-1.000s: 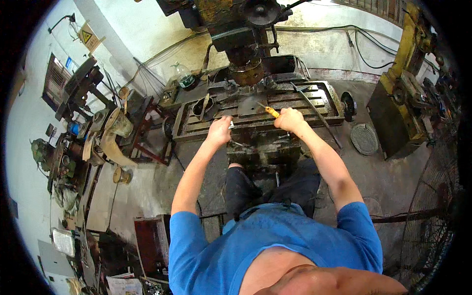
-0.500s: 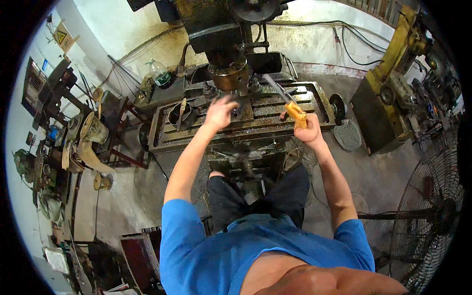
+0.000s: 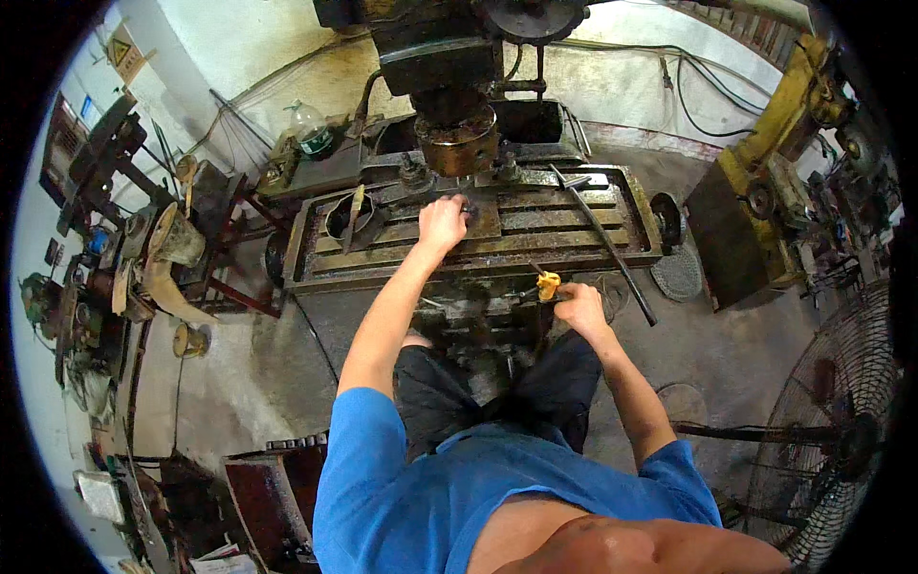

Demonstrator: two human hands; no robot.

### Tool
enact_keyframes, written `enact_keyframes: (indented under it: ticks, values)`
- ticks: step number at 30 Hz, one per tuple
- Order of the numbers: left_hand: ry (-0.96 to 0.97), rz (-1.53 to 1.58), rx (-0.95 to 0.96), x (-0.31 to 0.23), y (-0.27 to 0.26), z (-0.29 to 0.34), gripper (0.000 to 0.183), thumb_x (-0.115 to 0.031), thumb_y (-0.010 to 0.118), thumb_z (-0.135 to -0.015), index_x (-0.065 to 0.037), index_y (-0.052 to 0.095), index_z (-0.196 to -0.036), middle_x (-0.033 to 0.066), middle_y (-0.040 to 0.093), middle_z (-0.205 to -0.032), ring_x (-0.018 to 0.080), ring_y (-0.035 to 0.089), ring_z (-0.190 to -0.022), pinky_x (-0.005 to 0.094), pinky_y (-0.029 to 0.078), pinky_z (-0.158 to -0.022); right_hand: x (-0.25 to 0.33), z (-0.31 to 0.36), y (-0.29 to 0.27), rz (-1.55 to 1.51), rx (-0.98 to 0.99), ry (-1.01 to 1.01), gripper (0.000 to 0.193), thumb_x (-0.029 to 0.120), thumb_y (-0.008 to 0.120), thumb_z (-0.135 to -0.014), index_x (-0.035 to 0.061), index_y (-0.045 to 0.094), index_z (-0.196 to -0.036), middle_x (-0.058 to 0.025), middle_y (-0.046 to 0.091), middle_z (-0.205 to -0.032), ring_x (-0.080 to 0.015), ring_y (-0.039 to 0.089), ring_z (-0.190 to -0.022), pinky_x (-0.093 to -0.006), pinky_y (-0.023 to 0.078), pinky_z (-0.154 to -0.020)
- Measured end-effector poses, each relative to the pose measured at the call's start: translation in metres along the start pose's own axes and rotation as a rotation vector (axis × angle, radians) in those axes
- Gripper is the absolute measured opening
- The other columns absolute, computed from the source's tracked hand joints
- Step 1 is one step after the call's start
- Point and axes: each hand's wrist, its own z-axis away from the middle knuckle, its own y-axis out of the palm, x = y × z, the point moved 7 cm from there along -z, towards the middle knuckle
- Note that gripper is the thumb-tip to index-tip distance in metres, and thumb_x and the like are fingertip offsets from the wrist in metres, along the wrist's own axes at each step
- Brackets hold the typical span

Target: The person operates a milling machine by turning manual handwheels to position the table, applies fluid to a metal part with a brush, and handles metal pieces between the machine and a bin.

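My left hand is closed over the slotted machine table, under the round brown cutter head. Its fingers curl round a small dark thing that I cannot make out. Lower and to the right, in front of the table's edge, my right hand grips a yellow tool that looks like an air blow gun. A long dark metal bar lies slantwise over the table's right part and sticks out past the front edge. Near its far end lies a shorter T-shaped metal tool.
A dark pot with a brush-like stick stands on the table's left part. A clear plastic bottle is behind it. To the right stand a yellow-and-dark machine and a large caged fan. Stools and buckets crowd the left.
My right hand has come down and toward me with the yellow tool, off the table's right part. The long bar now shows fully across the table. My left hand stays near the same spot.
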Motion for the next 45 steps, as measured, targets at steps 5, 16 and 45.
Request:
enact_keyframes:
  ticks: [5,16,45]
  values:
    - [0.106,0.008,-0.05,0.011,0.02,-0.021,0.02,-0.017,0.059,-0.073,-0.007,0.059,-0.09,0.017,0.059,-0.08,0.0326,0.059,-0.073,0.0422,0.048,-0.063,0.004,0.019,-0.021,-0.234,0.04,-0.119,0.037,0.014,0.057,-0.054,-0.0036,0.063,-0.086,-0.021,0.061,-0.074,-0.0281,0.063,-0.071,-0.0319,0.048,-0.068]
    - [-0.239,0.057,-0.139,0.036,0.011,-0.027,0.027,-0.025,0.065,-0.069,-0.006,0.059,-0.087,0.0159,0.062,-0.074,0.0331,0.06,-0.072,0.0429,0.047,-0.063,0.151,-0.012,-0.261,-0.038,-0.617,-0.687,0.051,-0.007,0.04,-0.056,-0.0061,0.055,-0.104,-0.0134,0.059,-0.102,-0.0211,0.056,-0.098,-0.0326,0.041,-0.089]
    - [-0.353,0.161,0.002,0.046,0.026,-0.04,0.032,-0.031,0.068,-0.066,0.0,0.063,-0.073,0.0182,0.062,-0.08,0.0334,0.059,-0.079,0.0418,0.048,-0.067,0.174,0.031,-0.294,-0.658,-0.709,-1.17,0.026,0.019,0.047,-0.061,-0.0048,0.05,-0.071,-0.0122,0.048,-0.073,-0.0269,0.05,-0.084,-0.0586,0.026,-0.096]
